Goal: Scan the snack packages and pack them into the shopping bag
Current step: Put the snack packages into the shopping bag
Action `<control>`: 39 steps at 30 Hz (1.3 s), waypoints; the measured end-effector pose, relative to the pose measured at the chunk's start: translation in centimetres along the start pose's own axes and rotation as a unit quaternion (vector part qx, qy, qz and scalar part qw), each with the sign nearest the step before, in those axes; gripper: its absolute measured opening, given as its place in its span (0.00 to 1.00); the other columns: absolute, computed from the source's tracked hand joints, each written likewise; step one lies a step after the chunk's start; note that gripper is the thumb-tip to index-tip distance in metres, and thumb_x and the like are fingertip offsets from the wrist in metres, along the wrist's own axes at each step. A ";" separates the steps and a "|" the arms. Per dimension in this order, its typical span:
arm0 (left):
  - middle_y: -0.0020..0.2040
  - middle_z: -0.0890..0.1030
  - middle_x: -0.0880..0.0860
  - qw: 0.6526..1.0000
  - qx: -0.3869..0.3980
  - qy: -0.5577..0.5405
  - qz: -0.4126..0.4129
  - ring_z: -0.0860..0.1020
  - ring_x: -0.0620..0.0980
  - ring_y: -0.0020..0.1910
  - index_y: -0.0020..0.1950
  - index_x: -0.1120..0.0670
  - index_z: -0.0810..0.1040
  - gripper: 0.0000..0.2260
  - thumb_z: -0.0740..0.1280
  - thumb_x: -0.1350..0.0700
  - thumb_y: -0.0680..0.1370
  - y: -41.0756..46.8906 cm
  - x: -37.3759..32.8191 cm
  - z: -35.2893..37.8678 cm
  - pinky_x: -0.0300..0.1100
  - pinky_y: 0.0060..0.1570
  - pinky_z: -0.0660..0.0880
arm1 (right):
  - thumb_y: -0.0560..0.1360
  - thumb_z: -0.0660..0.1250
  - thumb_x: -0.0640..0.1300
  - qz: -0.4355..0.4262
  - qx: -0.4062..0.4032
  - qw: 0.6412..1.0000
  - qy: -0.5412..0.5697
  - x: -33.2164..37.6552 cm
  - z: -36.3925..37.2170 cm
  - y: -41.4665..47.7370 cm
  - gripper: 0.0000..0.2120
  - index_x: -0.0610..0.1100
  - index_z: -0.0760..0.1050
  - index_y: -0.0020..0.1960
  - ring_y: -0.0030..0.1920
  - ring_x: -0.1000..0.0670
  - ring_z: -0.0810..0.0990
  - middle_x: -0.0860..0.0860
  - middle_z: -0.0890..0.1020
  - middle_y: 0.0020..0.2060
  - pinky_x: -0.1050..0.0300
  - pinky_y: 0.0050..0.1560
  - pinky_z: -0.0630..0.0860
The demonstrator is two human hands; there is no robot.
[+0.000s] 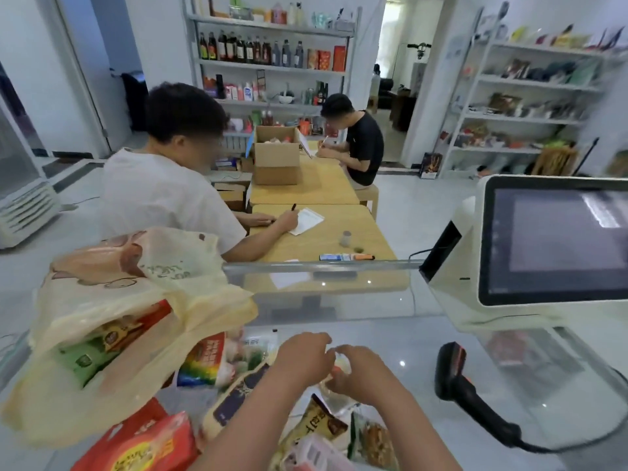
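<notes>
Both hands' fingers [319, 348] curled, pinching small snack packet [341, 365]

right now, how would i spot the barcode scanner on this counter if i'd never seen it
Start at the white checkout terminal with the dark screen on the right of the glass counter. Just below it, the barcode scanner lies on the glass, right of both hands. It is the only black corded thing there; the rest are colourful snack packets.
</notes>
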State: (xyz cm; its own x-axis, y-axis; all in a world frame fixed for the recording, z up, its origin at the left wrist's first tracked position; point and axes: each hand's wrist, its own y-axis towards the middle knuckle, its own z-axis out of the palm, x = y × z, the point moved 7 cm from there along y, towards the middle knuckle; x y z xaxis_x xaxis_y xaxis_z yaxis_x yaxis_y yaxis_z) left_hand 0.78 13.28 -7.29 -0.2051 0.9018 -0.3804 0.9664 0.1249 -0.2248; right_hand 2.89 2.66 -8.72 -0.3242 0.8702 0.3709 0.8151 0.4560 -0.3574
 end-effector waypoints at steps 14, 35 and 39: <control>0.68 0.73 0.50 0.990 0.032 -0.062 -0.126 0.72 0.51 0.65 0.70 0.46 0.69 0.19 0.60 0.44 0.80 1.3 0.6 2.5 0.45 0.63 0.71 | 0.67 0.75 0.37 0.003 -0.011 0.961 0.275 -5.5 0.5 1.5 0.29 0.51 0.69 0.64 0.50 0.50 0.77 0.47 0.76 0.54 0.63 0.42 0.74; 0.43 0.84 0.58 0.548 -0.007 -0.832 -0.081 0.84 0.53 0.39 0.56 0.62 0.76 0.07 0.62 0.64 0.80 4.9 -7.8 0.7 0.46 0.38 0.82 | 0.75 0.70 0.48 0.105 -0.208 0.786 0.573 -10.1 -6.8 -3.8 0.12 0.42 0.75 0.54 0.45 0.48 0.81 0.46 0.80 0.49 0.55 0.45 0.80; 0.39 0.84 0.57 0.550 0.005 -0.832 -0.075 0.84 0.51 0.36 0.56 0.62 0.75 0.07 0.63 0.64 0.79 4.9 -9.2 1.1 0.43 0.32 0.81 | 0.78 0.66 0.41 0.116 -0.119 0.710 0.685 -10.6 -5.7 -3.9 0.09 0.35 0.76 0.45 0.32 0.50 0.78 0.44 0.80 0.36 0.59 0.32 0.74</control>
State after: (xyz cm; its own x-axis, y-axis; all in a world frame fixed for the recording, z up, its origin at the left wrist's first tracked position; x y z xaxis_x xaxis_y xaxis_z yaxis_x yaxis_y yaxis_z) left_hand 7.23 5.11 -5.86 -0.1496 -0.7455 -0.6495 0.9199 0.1359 -0.3679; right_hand 5.86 -9.35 -6.39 0.4693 -0.1543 0.8695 0.8813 0.1442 -0.4501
